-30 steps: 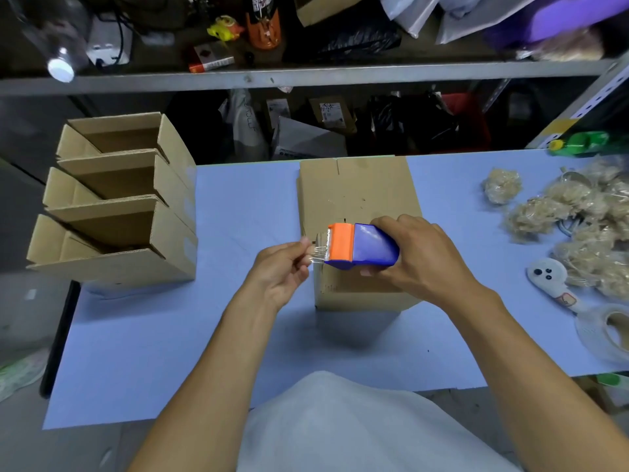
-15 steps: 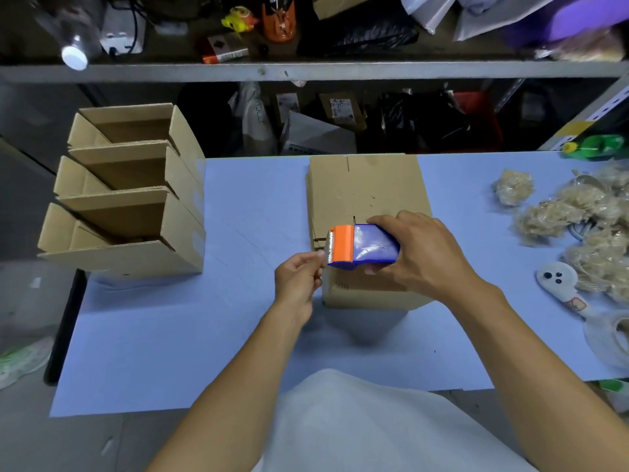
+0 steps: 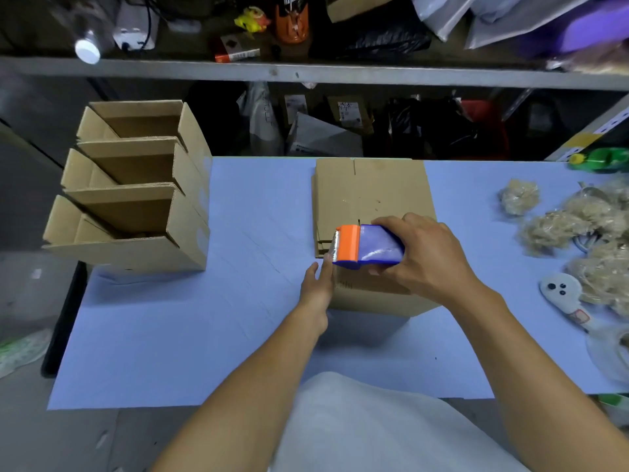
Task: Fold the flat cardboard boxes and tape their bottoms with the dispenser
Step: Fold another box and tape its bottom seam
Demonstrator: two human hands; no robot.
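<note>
**Tape dispenser at the box's left edge**

My right hand (image 3: 429, 257) grips the blue and orange tape dispenser (image 3: 366, 247), fingers curled over its blue body and thumb tucked beneath. The orange head points left and sits right at the left edge of the folded cardboard box (image 3: 371, 199), which stands on the blue table (image 3: 204, 335) with its closed flaps facing up. A short strip of clear tape shows at the dispenser's mouth.

My left hand (image 3: 316, 287) lies against the left side of that box, just below the orange head. Its fingers are straight and together, pressing flat on the cardboard wall and holding nothing; the fingertips reach up to touch the tape end.

Left of the box, well apart from it at the table's left edge, stand three finished open-topped boxes (image 3: 136, 199) in a row, one behind another. Right of the box, near the table's right edge, lies a heap of pale crumpled tape wads (image 3: 578, 226), with a white tape dispenser (image 3: 561, 291) printed with a ghost-like face below the heap. A green bottle (image 3: 602, 160) lies at the far right corner. Behind the box runs a grey metal shelf (image 3: 306, 73) crowded with bags and small packages.
</note>
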